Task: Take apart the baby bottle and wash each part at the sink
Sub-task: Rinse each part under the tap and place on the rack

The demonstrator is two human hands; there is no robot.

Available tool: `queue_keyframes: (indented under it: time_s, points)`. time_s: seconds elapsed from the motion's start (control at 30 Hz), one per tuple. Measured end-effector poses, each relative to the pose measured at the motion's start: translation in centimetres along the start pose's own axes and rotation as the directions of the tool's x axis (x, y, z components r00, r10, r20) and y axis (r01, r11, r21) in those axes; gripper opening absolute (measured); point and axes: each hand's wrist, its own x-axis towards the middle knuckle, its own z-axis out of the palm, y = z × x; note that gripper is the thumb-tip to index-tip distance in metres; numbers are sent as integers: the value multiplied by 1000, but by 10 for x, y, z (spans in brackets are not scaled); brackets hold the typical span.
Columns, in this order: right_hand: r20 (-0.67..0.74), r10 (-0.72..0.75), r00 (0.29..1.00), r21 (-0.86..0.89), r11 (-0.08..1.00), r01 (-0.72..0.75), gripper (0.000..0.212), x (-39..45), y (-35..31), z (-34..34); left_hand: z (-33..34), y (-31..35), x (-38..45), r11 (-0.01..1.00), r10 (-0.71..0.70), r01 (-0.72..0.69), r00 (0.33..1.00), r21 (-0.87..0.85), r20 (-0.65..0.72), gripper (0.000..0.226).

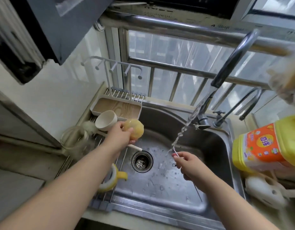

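Observation:
My left hand [120,135] grips a rounded, translucent yellow bottle part [134,130] over the left rim of the steel sink [215,146]. My right hand [188,165] pinches a thin clear straw-like tube [175,152] by its upper end, which sits in the water stream [181,131] running from the faucet [233,60]. The tube's lower part [198,194] sticks out below my wrist. A yellow and white handled bottle collar [113,179] lies on the wire rack [108,196] at the sink's left, partly behind my left forearm.
A white cup [106,120] and a wood-lined tray [117,107] sit on the rack at the back left, a glass jar [75,140] beside them. A yellow detergent bottle [263,146] and a white object [263,191] stand right of the sink. The drain [141,161] is open.

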Motion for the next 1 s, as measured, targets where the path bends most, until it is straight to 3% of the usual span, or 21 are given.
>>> queue_keyframes:
  time_s: [0.27,0.53,0.73,1.0]
  points:
    - [68,-46,997,-6,999,46,21,31,-42,-14,-9,64,66,960,30,-30,1000,280,5,42]
    - [142,-172,975,28,985,170,23,62,-71,7,-3,54,99,872,67,-117,990,476,121,48]
    - [189,-234,954,-4,971,239,24,84,-88,19,-11,55,106,806,84,-157,985,570,153,43]
    - [187,-248,950,-17,966,256,20,96,-87,17,-7,54,107,633,141,-181,983,753,118,40]
